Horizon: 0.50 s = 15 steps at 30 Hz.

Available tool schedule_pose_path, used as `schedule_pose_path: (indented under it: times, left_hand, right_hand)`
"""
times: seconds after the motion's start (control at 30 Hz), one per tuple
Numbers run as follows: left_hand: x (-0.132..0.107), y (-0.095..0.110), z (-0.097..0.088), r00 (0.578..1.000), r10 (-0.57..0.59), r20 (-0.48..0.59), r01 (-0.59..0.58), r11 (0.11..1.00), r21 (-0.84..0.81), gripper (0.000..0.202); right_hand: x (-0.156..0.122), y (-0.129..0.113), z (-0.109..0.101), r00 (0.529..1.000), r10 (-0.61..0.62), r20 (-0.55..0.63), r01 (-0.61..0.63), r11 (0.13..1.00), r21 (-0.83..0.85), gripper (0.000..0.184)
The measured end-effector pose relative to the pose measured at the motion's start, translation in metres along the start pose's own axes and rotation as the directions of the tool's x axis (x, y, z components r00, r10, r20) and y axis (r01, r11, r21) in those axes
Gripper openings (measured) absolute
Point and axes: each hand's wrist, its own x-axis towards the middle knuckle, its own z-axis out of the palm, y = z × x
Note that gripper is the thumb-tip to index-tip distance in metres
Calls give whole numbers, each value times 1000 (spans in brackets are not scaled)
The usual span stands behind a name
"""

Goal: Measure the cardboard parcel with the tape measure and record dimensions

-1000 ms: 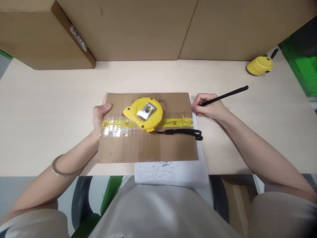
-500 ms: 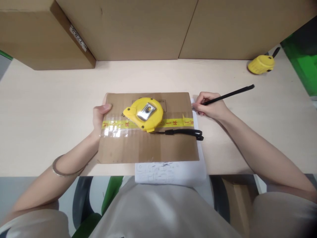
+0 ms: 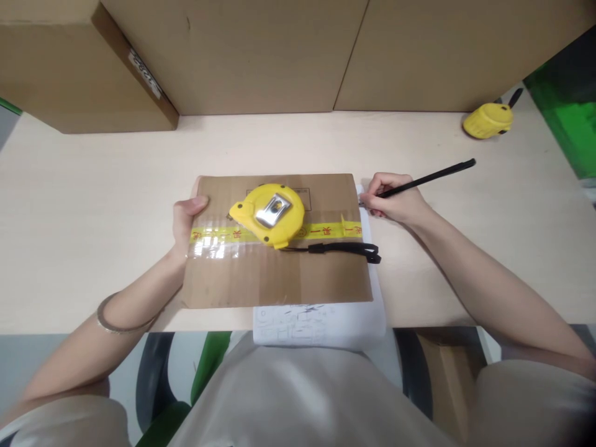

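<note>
My left hand (image 3: 187,217) grips the left edge of a flat cardboard box (image 3: 279,279), thumb on top and the other fingers hidden beneath or behind it. Yellow tape (image 3: 216,234) with red print runs across the box. On top lies a yellow tape measure (image 3: 272,214), its black wrist strap (image 3: 347,249) reaching past the box's right edge. Under the box is a white sheet of paper (image 3: 321,326) with dark pen marks, showing at the front and right. My right hand (image 3: 391,195) is closed on a black pen (image 3: 435,176), its tip close to the paper's right edge.
Large cardboard boxes (image 3: 233,59) stand along the back of the pale table (image 3: 93,186), one box (image 3: 51,74) jutting forward at the left. A second yellow tape measure (image 3: 488,121) sits at the back right. The table's front edge runs close to my body.
The whole view has shifted very slightly to the left. Both hands, the box, the tape measure and the pen keep the same places relative to each other.
</note>
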Motion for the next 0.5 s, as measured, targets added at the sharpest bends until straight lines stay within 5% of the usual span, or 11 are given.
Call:
schedule_pose_path:
  times: [0.5]
  left_hand:
    - [-4, -1, 10, 998, 65, -24, -65, 998, -2, 50]
  right_hand:
    - [-1, -1, 0, 998, 0, -67, -5, 997, -75, 33]
